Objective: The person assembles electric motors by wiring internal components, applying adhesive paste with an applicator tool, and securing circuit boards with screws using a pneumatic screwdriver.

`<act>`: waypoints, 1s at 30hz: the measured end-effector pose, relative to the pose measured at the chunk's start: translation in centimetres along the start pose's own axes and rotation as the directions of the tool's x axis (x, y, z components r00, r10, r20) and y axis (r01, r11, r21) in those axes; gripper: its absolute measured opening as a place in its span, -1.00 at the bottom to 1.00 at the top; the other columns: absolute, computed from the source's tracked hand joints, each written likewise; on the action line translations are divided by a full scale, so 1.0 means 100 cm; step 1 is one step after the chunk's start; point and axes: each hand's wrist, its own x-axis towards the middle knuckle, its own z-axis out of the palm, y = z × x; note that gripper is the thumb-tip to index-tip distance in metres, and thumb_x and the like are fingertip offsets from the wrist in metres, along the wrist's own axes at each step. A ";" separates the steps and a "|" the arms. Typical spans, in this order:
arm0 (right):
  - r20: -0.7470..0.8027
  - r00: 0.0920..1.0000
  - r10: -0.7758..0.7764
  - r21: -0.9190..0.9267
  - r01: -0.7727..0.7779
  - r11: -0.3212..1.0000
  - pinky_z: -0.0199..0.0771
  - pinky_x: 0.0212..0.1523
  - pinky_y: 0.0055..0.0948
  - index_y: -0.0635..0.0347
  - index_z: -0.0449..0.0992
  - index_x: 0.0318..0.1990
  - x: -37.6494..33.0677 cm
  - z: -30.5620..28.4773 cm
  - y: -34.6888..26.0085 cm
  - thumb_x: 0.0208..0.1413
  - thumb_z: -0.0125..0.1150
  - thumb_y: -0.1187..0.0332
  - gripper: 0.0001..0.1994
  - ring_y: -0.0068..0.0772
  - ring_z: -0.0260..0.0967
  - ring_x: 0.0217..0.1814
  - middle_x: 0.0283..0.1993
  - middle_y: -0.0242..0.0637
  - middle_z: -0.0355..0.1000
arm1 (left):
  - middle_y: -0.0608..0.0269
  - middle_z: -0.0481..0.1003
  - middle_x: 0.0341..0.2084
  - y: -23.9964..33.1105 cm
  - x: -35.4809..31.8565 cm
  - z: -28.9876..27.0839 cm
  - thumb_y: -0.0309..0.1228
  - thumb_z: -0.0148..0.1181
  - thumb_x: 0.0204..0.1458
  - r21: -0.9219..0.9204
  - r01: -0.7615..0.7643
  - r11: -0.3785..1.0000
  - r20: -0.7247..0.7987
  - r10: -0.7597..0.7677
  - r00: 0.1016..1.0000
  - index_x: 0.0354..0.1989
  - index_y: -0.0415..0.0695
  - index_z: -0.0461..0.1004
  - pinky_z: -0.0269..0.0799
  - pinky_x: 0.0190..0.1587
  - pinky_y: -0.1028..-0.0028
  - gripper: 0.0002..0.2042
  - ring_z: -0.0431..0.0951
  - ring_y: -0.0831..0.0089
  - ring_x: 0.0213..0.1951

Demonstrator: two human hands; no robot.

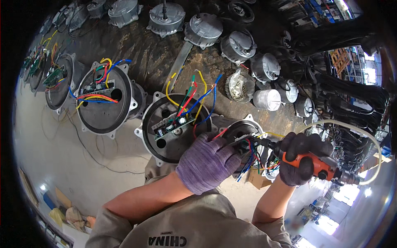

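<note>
My right hand, in a dark glove, is closed around an orange air screwdriver. The tool lies nearly level, and its black nose points left at an open round motor housing. My left hand, in a purple glove, reaches over that housing with its fingers curled together. Red, blue, green and black wires spread beside its fingertips; what they grip is hidden. Close on the left stands a larger open housing, with a green circuit board and upright coloured wires inside.
More open housings with boards stand in a row leftward. Across the dark, stained bench sit several grey motor covers. A clear bag of small screws lies beside a white tub. The pale air hose loops on the right near bundled black cables.
</note>
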 end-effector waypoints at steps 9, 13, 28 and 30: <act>0.141 0.990 0.018 -0.057 -0.010 0.998 0.54 -0.48 -0.19 0.07 0.38 0.09 0.011 0.024 -0.001 0.17 0.48 0.29 -0.57 -0.24 0.47 -0.52 -0.35 -0.17 0.49 | 0.30 0.51 -0.31 -0.004 0.004 -0.002 -0.28 0.19 -0.09 -0.081 -0.014 0.997 -0.017 0.013 1.000 -0.13 -0.02 0.54 0.48 -0.13 0.04 -0.70 0.56 0.24 -0.19; 0.208 0.977 0.046 -0.078 -0.030 0.996 0.53 -0.48 -0.20 0.10 0.37 0.04 0.011 0.019 -0.001 0.19 0.45 0.32 -0.62 -0.24 0.45 -0.52 -0.36 -0.12 0.48 | 0.29 0.51 -0.32 -0.003 0.002 -0.002 -0.29 0.19 -0.10 -0.086 0.001 0.996 -0.004 -0.001 1.000 -0.14 -0.03 0.54 0.49 -0.13 0.04 -0.70 0.56 0.25 -0.20; 0.140 0.990 0.022 -0.149 0.000 0.989 0.49 -0.54 -0.22 0.09 0.30 0.08 0.008 0.015 0.002 0.16 0.49 0.28 -0.53 -0.25 0.43 -0.58 -0.46 -0.12 0.48 | 0.29 0.52 -0.30 -0.003 -0.001 0.001 -0.28 0.17 -0.06 -0.056 -0.006 0.998 0.011 0.007 1.000 -0.09 -0.02 0.54 0.49 -0.11 0.04 -0.68 0.56 0.26 -0.19; 0.124 0.992 -0.007 -0.121 0.023 0.992 0.50 -0.53 -0.22 0.10 0.31 0.07 0.008 0.019 0.003 0.17 0.49 0.28 -0.54 -0.26 0.44 -0.60 -0.49 -0.13 0.49 | 0.29 0.53 -0.30 -0.002 0.000 0.003 -0.28 0.17 -0.06 -0.085 0.006 0.996 -0.019 -0.008 1.000 -0.08 0.00 0.54 0.49 -0.12 0.04 -0.68 0.56 0.26 -0.19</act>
